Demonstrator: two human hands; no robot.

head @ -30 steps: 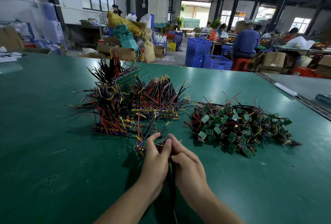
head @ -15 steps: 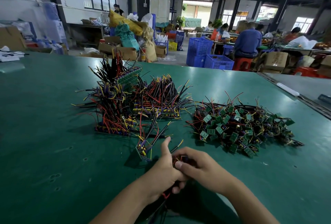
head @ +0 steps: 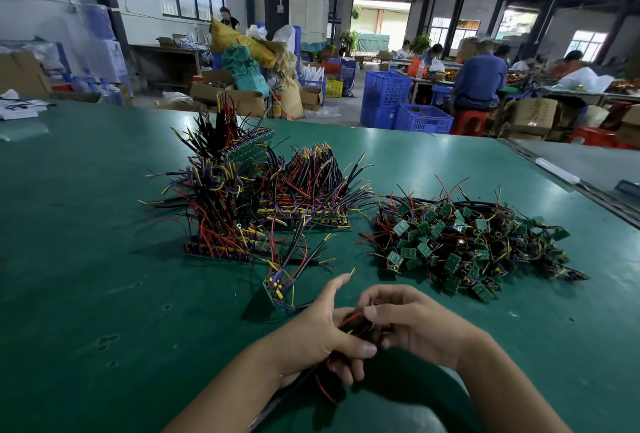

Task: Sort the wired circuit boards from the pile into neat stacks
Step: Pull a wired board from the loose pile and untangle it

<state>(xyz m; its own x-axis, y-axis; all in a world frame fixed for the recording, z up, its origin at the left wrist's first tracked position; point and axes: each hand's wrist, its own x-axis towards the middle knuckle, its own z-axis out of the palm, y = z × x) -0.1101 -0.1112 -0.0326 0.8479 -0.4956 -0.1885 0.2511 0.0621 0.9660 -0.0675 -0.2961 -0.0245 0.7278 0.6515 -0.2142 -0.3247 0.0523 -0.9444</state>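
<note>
Green table is carrying everything | loose pile of circuit boards is lying at right | neat stacks are standing centre-left, wires sticking up | left hand and right hand are together gripping red and black wires near the table's front.

Dim hall, bright ceiling lamps, soft shadows, edges warped.

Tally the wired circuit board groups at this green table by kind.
Neat wire-bristling stacks: 4
Loose tangled pile of small green boards: 1
Red-and-black wire bundle gripped by left hand and right hand: 1
Total: 6
</note>
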